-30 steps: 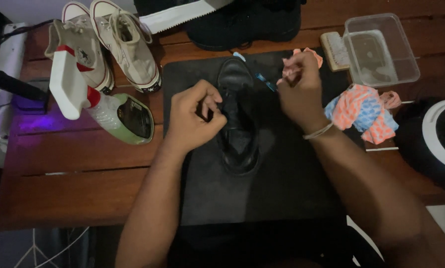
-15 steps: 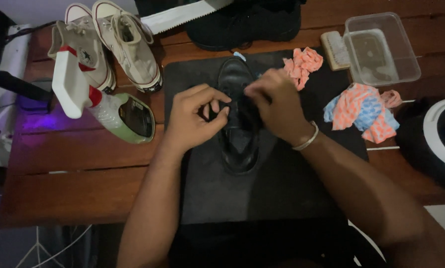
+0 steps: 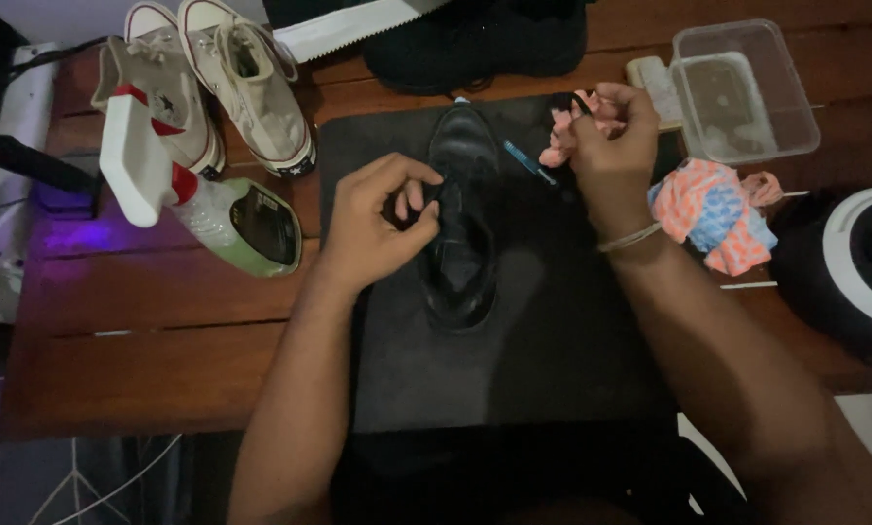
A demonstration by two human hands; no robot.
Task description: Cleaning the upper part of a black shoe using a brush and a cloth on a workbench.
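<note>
Held the black leather shoe (image 3: 460, 228) on the dark rectangular mat (image 3: 553, 331) with left hand (image 3: 373, 228) fingers pinched shut at its lace area, right hand (image 3: 611, 136) closed around a black lace end lifted aside, lacing seemingly partway, remainder undone.

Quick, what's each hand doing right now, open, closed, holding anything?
Left hand: closed, fingers pinching the side of the black shoe.
Right hand: closed, fingers pulling a black lace up off the shoe.
</note>
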